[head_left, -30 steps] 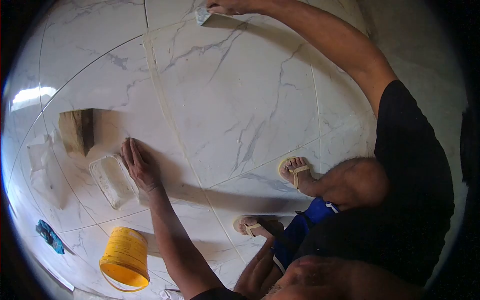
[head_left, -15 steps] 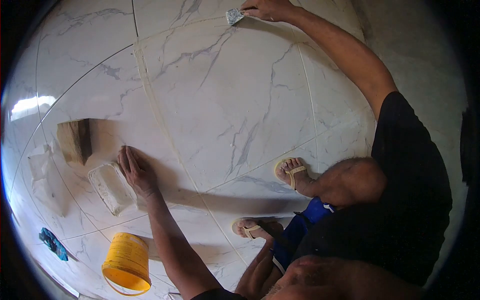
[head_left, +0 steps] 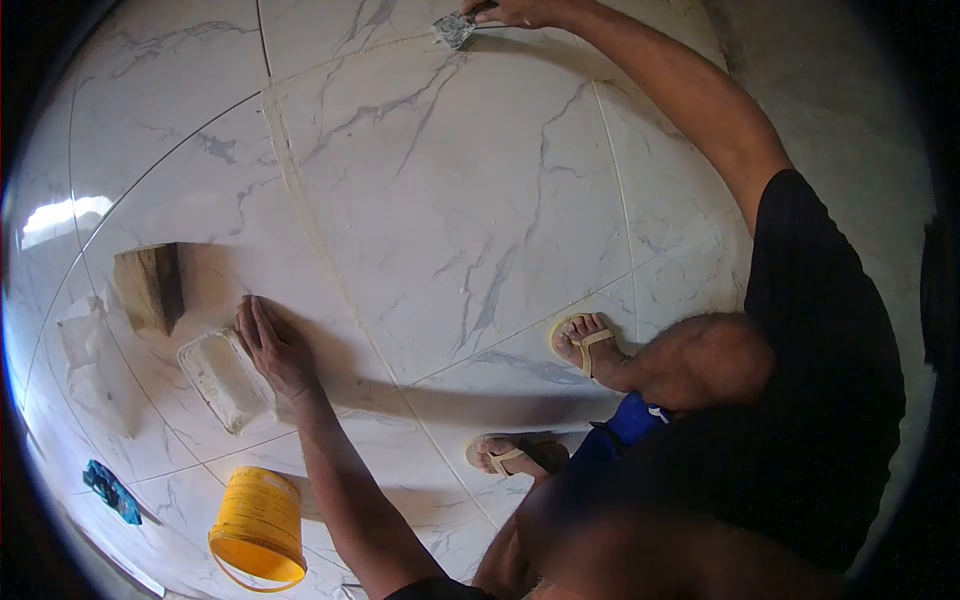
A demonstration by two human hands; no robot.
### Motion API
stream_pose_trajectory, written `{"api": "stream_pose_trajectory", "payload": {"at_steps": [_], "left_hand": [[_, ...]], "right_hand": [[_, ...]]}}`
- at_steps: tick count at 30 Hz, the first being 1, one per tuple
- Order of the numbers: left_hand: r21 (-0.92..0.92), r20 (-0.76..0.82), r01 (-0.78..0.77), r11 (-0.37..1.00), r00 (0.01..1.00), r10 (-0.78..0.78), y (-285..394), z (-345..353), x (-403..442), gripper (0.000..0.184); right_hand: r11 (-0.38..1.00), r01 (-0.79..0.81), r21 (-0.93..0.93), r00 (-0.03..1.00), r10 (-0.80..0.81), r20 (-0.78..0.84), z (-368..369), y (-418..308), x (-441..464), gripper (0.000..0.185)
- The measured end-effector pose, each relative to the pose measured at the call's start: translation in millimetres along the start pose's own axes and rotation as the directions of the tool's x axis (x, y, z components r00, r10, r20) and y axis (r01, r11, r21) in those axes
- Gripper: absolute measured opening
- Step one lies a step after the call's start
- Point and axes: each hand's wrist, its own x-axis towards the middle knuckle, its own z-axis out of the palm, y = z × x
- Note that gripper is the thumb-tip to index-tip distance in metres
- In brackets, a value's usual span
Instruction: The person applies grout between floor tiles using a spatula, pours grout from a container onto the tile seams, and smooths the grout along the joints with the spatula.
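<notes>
My right hand [head_left: 522,12] is closed around the handle of a putty knife [head_left: 455,32] at the far side of the floor. Its blade, smeared with pale grout, lies against a tile joint [head_left: 370,50] bearing a line of cream grout. Fingers stretched out, my left hand [head_left: 275,350] rests on the marbled tile floor [head_left: 400,220] and holds nothing. Right beside it is a shallow white tray [head_left: 225,385] with whitish residue inside; I cannot tell whether they touch.
Left of the tray stand a wooden block [head_left: 150,288] and a crumpled clear plastic bag [head_left: 90,350]. A yellow bucket [head_left: 258,510] lies tipped nearer me, with a teal crumpled wrapper [head_left: 112,492] to its left. My sandalled feet [head_left: 590,345] are at right.
The putty knife has slid slightly left along the joint, and its blade has turned. My left hand stays in place beside the tray.
</notes>
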Motion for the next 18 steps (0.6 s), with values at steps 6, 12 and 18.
{"api": "stream_pose_trajectory", "payload": {"at_steps": [6, 12, 18], "left_hand": [[0.01, 0.013, 0.012, 1.0, 1.0, -0.012, 0.5, -0.8, 0.6, 0.033], [0.025, 0.033, 0.022, 0.999, 0.999, -0.023, -1.7, 2.1, -1.7, 0.034], [0.004, 0.048, 0.036, 0.999, 0.998, -0.036, -1.9, -0.1, -3.3, 0.036]], "right_hand": [[0.985, -0.174, -0.006, 0.981, 0.173, 0.088, -6.9, 23.7, -15.2, 0.035], [0.987, -0.136, 0.08, 0.99, 0.134, 0.033, -6.6, 15.4, -15.2, 0.038], [0.986, -0.153, 0.06, 0.988, 0.15, 0.044, 1.3, 15.2, -10.5, 0.037]]}}
